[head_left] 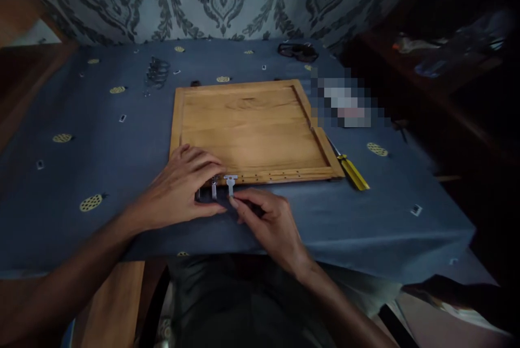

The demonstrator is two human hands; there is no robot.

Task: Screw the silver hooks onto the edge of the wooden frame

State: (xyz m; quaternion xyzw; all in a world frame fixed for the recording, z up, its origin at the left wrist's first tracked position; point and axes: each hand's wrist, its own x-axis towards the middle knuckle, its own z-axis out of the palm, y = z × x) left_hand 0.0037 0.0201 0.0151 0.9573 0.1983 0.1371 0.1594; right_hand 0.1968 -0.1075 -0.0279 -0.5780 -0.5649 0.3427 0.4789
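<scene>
A framed wooden board [247, 126] lies flat on the table, with a row of small dark holes along its near rail. My right hand [270, 221] pinches the lower end of a flat metal hanger [231, 183] between thumb and fingertips. The wider top of that hanger meets the near rail. My left hand [182, 188] rests over the board's near left corner, fingers stretched on the wood and thumb apart below the edge. Between that thumb and index finger, another metal hanger [214, 188] hangs from the rail. Part of a further metal piece shows beside it, mostly hidden by my left hand.
A blue cloth with pineapple prints [97, 142] covers the table. Several wire-like metal pieces [157, 72] lie at the back left. A yellow-handled screwdriver [354, 173] sits against the board's right side. Dark glasses [298, 52] lie at the back, and a pixelated object [345, 102] lies right.
</scene>
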